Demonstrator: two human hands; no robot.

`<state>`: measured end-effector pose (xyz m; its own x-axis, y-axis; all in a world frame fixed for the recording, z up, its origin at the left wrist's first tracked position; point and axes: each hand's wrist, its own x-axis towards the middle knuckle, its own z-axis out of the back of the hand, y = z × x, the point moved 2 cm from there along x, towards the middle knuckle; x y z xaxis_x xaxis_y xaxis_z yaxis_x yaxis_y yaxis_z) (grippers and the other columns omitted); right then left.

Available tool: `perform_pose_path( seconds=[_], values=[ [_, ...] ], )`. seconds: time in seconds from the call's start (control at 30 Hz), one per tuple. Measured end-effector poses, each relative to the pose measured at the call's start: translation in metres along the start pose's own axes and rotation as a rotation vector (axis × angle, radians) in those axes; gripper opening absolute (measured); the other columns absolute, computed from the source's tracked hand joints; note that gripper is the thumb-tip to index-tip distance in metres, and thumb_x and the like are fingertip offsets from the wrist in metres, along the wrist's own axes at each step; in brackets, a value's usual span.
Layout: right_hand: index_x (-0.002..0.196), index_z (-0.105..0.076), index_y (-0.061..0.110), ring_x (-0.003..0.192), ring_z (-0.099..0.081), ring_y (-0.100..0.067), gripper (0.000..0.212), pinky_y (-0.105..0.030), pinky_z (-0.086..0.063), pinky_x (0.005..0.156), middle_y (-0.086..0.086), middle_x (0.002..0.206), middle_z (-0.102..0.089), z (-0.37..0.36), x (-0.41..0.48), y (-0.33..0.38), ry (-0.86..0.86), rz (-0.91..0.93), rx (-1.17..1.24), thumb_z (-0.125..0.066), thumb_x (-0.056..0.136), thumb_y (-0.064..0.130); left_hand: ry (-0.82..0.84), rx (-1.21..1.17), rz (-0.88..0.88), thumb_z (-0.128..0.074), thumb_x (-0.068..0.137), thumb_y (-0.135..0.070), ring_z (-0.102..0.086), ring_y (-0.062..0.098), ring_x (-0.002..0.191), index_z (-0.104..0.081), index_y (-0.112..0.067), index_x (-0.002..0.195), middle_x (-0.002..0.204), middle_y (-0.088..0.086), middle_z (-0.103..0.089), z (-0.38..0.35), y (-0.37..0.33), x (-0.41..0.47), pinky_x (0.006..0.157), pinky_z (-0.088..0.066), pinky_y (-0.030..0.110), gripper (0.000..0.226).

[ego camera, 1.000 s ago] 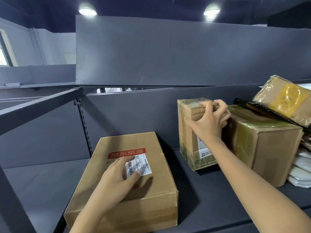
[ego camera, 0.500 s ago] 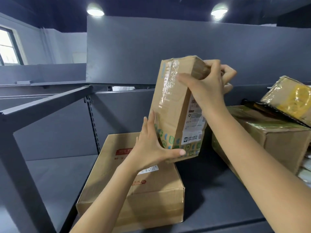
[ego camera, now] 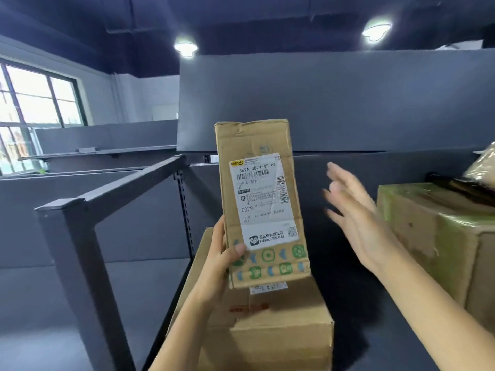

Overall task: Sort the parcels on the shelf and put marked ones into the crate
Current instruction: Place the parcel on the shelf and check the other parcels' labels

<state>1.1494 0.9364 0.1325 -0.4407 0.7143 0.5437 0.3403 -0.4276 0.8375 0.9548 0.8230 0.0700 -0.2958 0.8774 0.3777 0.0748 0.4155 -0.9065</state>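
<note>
Left hand [ego camera: 219, 261] is holding the narrow parcel [ego camera: 261, 202], long axis upright, above the shelf [ego camera: 361, 303], label facing the camera, fingers [ego camera: 237, 249] clamped on its lower left edge, while the right hand [ego camera: 356, 220] is hovering near its right side, fingers spread and empty.

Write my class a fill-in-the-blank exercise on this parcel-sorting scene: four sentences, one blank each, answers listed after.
1. The left hand grips the tall parcel near its ____ end.
2. The right hand holds nothing and is ____.
3. The lone large code low on the white label reads ____.
4. The green-taped box stands to the tall parcel's ____.
Missing words: bottom; open; G079; right.
</note>
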Motion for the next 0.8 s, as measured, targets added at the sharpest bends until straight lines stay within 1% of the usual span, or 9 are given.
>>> perform_pose_path(
  seconds=[0.1,0.2,0.3,0.4,0.47,0.57,0.6,0.7,0.8],
  values=[
    [0.121,-0.055,0.050,0.119,-0.049,0.011,0.068,-0.027,-0.045,0.100,0.032,0.128,-0.053,-0.015,-0.027,-0.034,0.143,-0.114,0.151,-0.076,0.057,0.063,-0.073,-0.121,0.106,-0.089,0.029,-0.054,-0.072,0.026,0.087,-0.038,-0.010,0.140,0.103,0.008,-0.074,0.010,0.006,-0.010,0.064,-0.058,0.031,0.129],
    [0.132,-0.050,0.034,0.120,-0.057,-0.010,0.088,-0.026,-0.053,0.088,0.010,0.131,-0.060,-0.032,-0.045,-0.054,0.254,-0.198,0.253,-0.083,0.053,0.058,-0.073,-0.251,0.179,-0.092,0.036,-0.046,-0.070,0.034,0.094,-0.034,-0.006,0.143,0.114,0.019,-0.068,0.012,0.011,-0.016,0.066,-0.058,0.038,0.128],
    [0.132,-0.048,0.033,0.124,-0.055,-0.015,0.091,-0.027,-0.053,0.091,0.008,0.133,-0.059,-0.039,-0.049,-0.058,0.260,-0.216,0.286,-0.084,0.052,0.056,-0.051,-0.300,0.182,-0.092,0.040,-0.041,-0.069,0.036,0.095,-0.032,-0.005,0.143,0.117,0.022,-0.066,0.010,0.008,-0.020,0.066,-0.057,0.041,0.125],
    [0.135,-0.045,0.032,0.124,-0.055,-0.018,0.093,-0.031,-0.053,0.092,0.005,0.134,-0.058,-0.041,-0.048,-0.059,0.284,-0.223,0.327,-0.084,0.054,0.054,-0.072,-0.219,0.104,-0.092,0.039,-0.045,-0.070,0.032,0.095,-0.036,-0.010,0.140,0.114,0.015,-0.069,0.008,0.001,-0.022,0.068,-0.058,0.037,0.120],
    [0.131,-0.050,0.031,0.116,-0.060,-0.021,0.091,-0.030,-0.056,0.082,-0.002,0.130,-0.061,-0.041,-0.047,-0.060,0.266,-0.253,0.406,-0.087,0.050,0.050,-0.120,-0.098,0.015,-0.088,0.043,-0.054,-0.070,0.028,0.099,-0.037,-0.015,0.138,0.116,0.007,-0.070,0.007,-0.002,-0.021,0.072,-0.059,0.036,0.114],
    [0.130,-0.054,0.026,0.107,-0.064,-0.025,0.092,-0.034,-0.057,0.076,-0.012,0.126,-0.062,-0.040,-0.045,-0.065,0.244,-0.321,0.556,-0.091,0.049,0.044,-0.141,0.028,-0.050,-0.079,0.052,-0.065,-0.063,0.029,0.113,-0.033,-0.022,0.143,0.129,0.006,-0.062,0.001,-0.006,-0.020,0.087,-0.055,0.047,0.110],
    [0.133,-0.052,0.025,0.106,-0.063,-0.026,0.092,-0.036,-0.056,0.077,-0.013,0.126,-0.061,-0.041,-0.045,-0.066,0.251,-0.337,0.588,-0.090,0.051,0.043,-0.134,0.042,-0.057,-0.077,0.052,-0.068,-0.063,0.028,0.113,-0.033,-0.025,0.143,0.130,0.005,-0.061,-0.002,-0.008,-0.020,0.088,-0.055,0.046,0.110],
    [0.136,-0.048,0.025,0.110,-0.061,-0.026,0.092,-0.040,-0.055,0.082,-0.014,0.128,-0.060,-0.042,-0.045,-0.069,0.268,-0.364,0.636,-0.087,0.055,0.044,-0.094,0.082,-0.066,-0.075,0.048,-0.072,-0.066,0.020,0.108,-0.032,-0.029,0.144,0.128,0.000,-0.063,-0.006,-0.012,-0.021,0.078,-0.057,0.030,0.114],
    [0.135,-0.049,0.027,0.111,-0.061,-0.025,0.091,-0.043,-0.052,0.089,-0.013,0.126,-0.061,-0.041,-0.046,-0.070,0.252,-0.354,0.594,-0.086,0.055,0.048,-0.098,0.137,-0.059,-0.072,0.052,-0.072,-0.067,0.017,0.106,-0.032,-0.030,0.144,0.126,-0.002,-0.064,-0.005,-0.015,-0.023,0.076,-0.057,0.025,0.108]
  ],
)
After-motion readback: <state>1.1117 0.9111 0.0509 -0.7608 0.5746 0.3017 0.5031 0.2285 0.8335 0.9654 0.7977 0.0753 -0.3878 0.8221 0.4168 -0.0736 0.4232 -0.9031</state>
